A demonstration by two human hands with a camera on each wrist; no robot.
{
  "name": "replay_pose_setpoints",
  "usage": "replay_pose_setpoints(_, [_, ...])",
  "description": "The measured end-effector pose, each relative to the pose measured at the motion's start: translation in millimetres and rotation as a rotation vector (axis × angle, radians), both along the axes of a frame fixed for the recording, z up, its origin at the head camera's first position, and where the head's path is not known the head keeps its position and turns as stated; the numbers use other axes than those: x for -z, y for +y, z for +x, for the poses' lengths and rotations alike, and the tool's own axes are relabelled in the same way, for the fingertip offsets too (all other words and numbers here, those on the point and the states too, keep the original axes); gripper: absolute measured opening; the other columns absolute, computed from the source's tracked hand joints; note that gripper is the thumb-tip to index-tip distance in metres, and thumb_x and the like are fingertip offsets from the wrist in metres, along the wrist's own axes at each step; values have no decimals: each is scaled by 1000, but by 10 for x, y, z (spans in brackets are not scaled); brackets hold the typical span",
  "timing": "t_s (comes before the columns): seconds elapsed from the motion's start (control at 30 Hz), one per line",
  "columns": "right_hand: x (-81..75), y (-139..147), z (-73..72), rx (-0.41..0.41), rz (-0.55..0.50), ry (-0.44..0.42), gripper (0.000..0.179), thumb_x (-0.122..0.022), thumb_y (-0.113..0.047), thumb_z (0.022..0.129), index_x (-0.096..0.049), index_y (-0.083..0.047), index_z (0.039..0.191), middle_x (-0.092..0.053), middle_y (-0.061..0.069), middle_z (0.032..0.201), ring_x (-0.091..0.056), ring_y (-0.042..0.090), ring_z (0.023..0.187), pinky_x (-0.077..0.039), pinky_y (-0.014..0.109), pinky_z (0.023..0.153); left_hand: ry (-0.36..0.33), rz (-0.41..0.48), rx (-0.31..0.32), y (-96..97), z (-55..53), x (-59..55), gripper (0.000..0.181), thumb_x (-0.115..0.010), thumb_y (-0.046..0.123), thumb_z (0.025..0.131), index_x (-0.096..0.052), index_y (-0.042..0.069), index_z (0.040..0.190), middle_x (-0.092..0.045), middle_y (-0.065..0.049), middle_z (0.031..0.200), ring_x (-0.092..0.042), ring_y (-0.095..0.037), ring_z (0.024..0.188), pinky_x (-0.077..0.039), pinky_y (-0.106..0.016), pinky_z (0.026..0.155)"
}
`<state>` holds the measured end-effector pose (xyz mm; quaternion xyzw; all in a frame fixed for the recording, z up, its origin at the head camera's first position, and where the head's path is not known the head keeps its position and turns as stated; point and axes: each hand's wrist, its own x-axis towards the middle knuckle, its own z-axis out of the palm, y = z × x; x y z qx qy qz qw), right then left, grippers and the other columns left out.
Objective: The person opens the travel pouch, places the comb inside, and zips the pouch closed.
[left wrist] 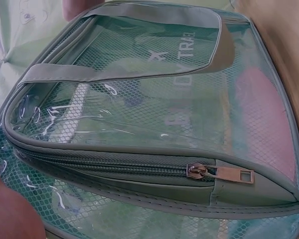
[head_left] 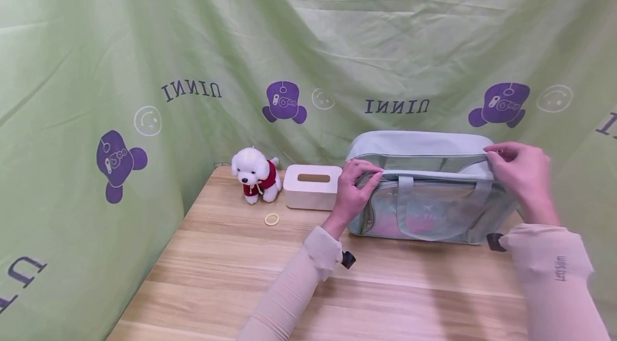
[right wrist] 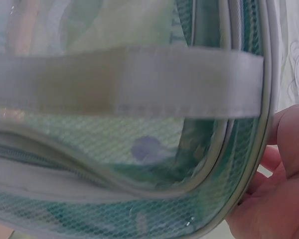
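our left hand point(head_left: 349, 194) pinches the front top edge of the one see-through bag point(head_left: 436, 199), thumb and fingertips nearly meeting. the bag stands upright between our hands, its long axis running from left hand to right; both touch it, so neither is nearer. our right hand point(head_left: 526, 175), fingers curled, pinches its top right corner. left of our left hand we count one toy dog point(head_left: 256, 174), one ring point(head_left: 266, 219) and one tissue box point(head_left: 310, 197).
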<state>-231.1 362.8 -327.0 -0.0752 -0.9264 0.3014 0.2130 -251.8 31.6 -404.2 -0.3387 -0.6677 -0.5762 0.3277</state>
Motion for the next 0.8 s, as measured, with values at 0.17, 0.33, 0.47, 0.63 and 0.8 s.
replay_pose_setpoints(0.17, [-16, -105, -14, -22, 6, 13, 36, -63, -32, 100, -74, -4, 122, -79, 1, 91, -47, -7, 74, -39, 25, 69, 2, -1, 10, -1, 6, 5, 11, -74, -3, 88, -74, -2, 99, -72, -16, 100, -63, -29, 102, -46, -25, 100])
replay_pose_setpoints(0.33, [-21, -188, -16, -39, 9, 34, 35, -65, -31, 100, -75, -5, 121, -78, 13, 101, -48, -5, 74, -39, 24, 69, 4, -3, 10, 3, 11, 8, 11, -74, -3, 88, -75, -2, 99, -72, -16, 100, -63, -29, 103, -46, -25, 100])
replay_pose_setpoints(0.47, [-23, -220, -5, -46, -1, 53, 33, -66, -30, 99, -76, -5, 119, -65, -31, 75, -48, -5, 73, -39, 22, 68, 6, -5, 4, 1, 6, 15, 11, -75, -3, 88, -75, -2, 99, -72, -16, 100, -63, -29, 102, -47, -25, 99])
replay_pose_setpoints(0.63, [-30, -249, -10, -59, -8, 52, 34, -66, -31, 100, -76, -5, 119, -57, -39, 73, -49, -8, 70, -40, 19, 66, 6, -4, -2, -8, -10, 19, 11, -75, -2, 88, -75, -1, 100, -72, -15, 100, -63, -28, 103, -48, -26, 100])
replay_pose_setpoints(0.8, [-41, -309, -27, -73, -19, 31, 32, -68, -30, 100, -75, -6, 120, -75, -13, 87, -51, -9, 70, -42, 17, 64, 3, -3, 3, -8, -4, 18, 12, -75, -3, 88, -75, -2, 100, -72, -16, 100, -63, -29, 103, -48, -26, 100])
